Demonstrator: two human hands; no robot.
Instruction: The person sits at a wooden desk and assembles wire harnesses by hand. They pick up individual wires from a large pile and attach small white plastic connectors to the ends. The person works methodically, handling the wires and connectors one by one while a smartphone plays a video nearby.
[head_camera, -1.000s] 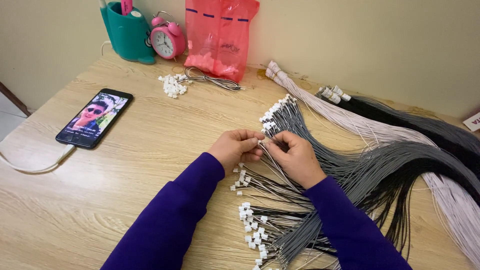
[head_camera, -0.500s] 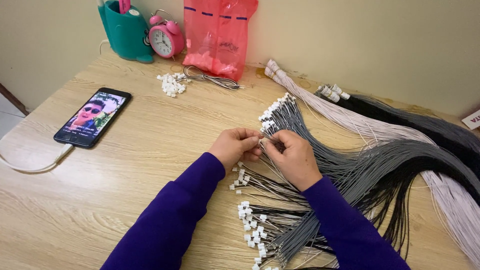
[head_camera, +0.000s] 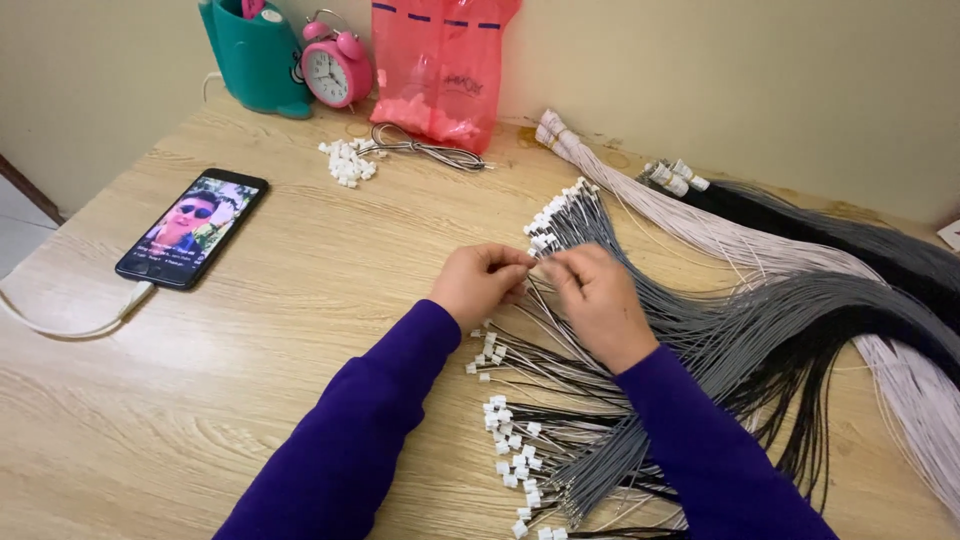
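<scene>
Both hands meet over the middle of the wooden surface (head_camera: 250, 330). The left hand (head_camera: 478, 285) and the right hand (head_camera: 597, 300) have their fingertips pinched together on a thin grey wire (head_camera: 528, 262) with a small white connector at its tip; whether each hand grips a separate piece cannot be told. That wire belongs to a fan of grey wires (head_camera: 640, 300) whose white-tipped ends (head_camera: 555, 215) lie just beyond the fingertips, its long axis running from there away to the right and toward the person. The right hand lies over the fan itself, so it is the nearer; the left hand comes in from the bare side. More connector-tipped wires (head_camera: 520, 440) lie below the wrists.

Along the wall stand a translucent red plastic bag (head_camera: 440, 65) with dark print near its top, a pink alarm clock (head_camera: 335, 65) and a teal holder (head_camera: 255, 55). A pile of loose white connectors (head_camera: 348, 160) sits before the clock. A smartphone (head_camera: 192, 228), screen lit, lies far left with a white cable.
</scene>
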